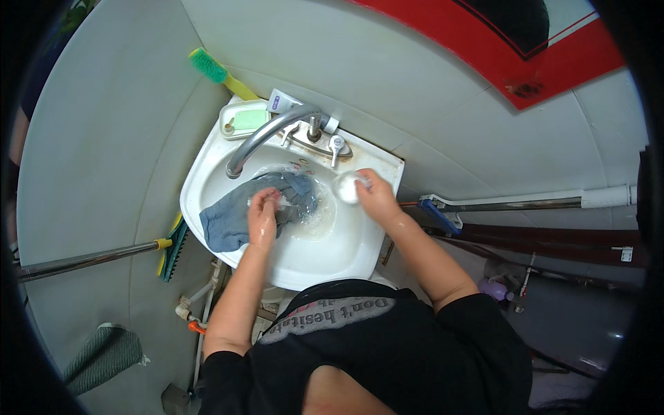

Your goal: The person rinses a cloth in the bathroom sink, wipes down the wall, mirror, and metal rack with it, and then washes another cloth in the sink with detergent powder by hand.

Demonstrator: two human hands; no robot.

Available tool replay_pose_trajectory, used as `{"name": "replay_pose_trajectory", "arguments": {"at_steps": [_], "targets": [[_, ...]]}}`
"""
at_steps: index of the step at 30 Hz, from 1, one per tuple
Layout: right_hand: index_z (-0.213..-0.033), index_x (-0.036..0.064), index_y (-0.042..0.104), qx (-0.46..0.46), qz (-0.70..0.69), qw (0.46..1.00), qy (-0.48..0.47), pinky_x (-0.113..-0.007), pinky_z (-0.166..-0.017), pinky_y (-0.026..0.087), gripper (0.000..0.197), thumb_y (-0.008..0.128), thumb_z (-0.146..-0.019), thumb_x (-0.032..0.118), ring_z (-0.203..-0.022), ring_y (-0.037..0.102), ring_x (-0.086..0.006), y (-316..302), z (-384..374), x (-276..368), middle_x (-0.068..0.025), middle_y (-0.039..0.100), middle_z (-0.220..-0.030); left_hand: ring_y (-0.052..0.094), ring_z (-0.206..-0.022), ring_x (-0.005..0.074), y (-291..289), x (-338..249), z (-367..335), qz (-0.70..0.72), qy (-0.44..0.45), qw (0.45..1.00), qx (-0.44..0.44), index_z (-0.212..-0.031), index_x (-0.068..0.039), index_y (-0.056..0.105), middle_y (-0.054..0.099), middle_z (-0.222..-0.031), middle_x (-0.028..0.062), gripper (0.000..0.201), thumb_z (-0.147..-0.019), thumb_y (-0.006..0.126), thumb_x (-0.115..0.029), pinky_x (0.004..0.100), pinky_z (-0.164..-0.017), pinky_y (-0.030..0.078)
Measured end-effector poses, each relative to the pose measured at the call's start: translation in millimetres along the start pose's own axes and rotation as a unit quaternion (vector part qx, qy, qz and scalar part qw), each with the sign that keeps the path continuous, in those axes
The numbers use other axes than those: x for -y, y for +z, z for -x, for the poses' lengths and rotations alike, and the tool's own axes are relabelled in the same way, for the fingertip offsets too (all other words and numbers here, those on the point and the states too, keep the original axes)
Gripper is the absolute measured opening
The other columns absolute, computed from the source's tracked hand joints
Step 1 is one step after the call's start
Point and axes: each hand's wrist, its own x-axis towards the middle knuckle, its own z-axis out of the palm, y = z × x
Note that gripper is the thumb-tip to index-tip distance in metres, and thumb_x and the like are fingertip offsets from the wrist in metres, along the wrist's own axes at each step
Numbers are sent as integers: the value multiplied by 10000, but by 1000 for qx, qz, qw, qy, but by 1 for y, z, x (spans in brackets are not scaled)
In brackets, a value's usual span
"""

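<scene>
My right hand [375, 196] grips a small, round, clear-looking tub [347, 188] with white contents, above the right side of the white sink [304, 266]. My left hand [263, 209] is over a blue-grey cloth [232, 220], its fingers bent and drawn together. Something whitish shows by those fingertips, too small to make out. The wet cloth lies partly in sudsy water [315, 220] and partly up the basin's left slope. Over it arches a metal faucet [270, 131], its spout above the cloth's far edge.
Along the sink's back ledge are a soap dish [226, 128] with green soap [250, 120], a white tube [280, 102], a green-bristled brush [207, 66] and white tap handles [336, 146]. A long-handled squeegee brush [169, 249] leans left; a rail-like pole [526, 204] runs right.
</scene>
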Motion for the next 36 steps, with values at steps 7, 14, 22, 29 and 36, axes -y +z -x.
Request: {"name": "replay_pose_trajectory", "arguments": {"at_steps": [7,14,22,29,36], "targets": [[-985,23,522,-99,104,990,16,-379,-622,444,262,534,-805,212,-673,573,-336,-44,-20,-23,-209,578,-724,405,-1093,361,-49,-13,-46,-718,219,650,-121,-1146,21,421,454,-1156,211,506,-725,597,-199,411,-942,304],[-886,2,513,-16,17,995,-92,-377,-657,440,199,474,-848,193,-738,558,-351,-21,5,6,-197,575,-776,372,-1125,360,-61,-1,-42,-714,199,658,-131,-1154,33,416,418,-1190,225,520,-718,594,-187,406,-968,276],[-1043,78,528,50,156,964,-210,-422,-909,328,326,579,-758,230,-1067,421,-284,144,-26,-5,-112,498,-1081,525,-816,212,-51,8,5,-373,170,883,-226,-1078,7,462,517,-933,129,289,-798,484,-65,318,-735,443],[-947,113,575,169,247,940,-166,-457,-934,263,219,555,-749,203,-1091,398,-265,146,-52,10,-78,504,-1072,520,-785,248,-36,16,36,27,-161,958,-234,-1053,-52,400,489,-857,100,244,-840,462,-154,411,-693,484],[-935,69,543,157,18,976,-150,-395,-826,383,201,508,-791,205,-946,505,-307,161,-34,4,-146,540,-1020,463,-938,344,-29,22,14,152,-177,939,-254,-1170,4,285,426,-963,167,505,-842,494,-320,512,-807,432]]}}
